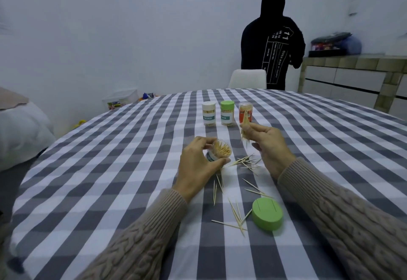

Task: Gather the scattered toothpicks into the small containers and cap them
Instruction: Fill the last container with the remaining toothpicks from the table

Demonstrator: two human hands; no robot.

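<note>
An open jar [221,152], tilted and already well filled, is gripped by the left hand [198,165] at table centre. A bundle of toothpicks [245,135] is pinched in the right hand [267,145], at two o'clock of the jar. Three jars [227,113] at twelve o'clock appear finished. Loose toothpicks [237,213] remain scattered from three to six o'clock, beside the green cap [267,214], not yet fitted.
</note>
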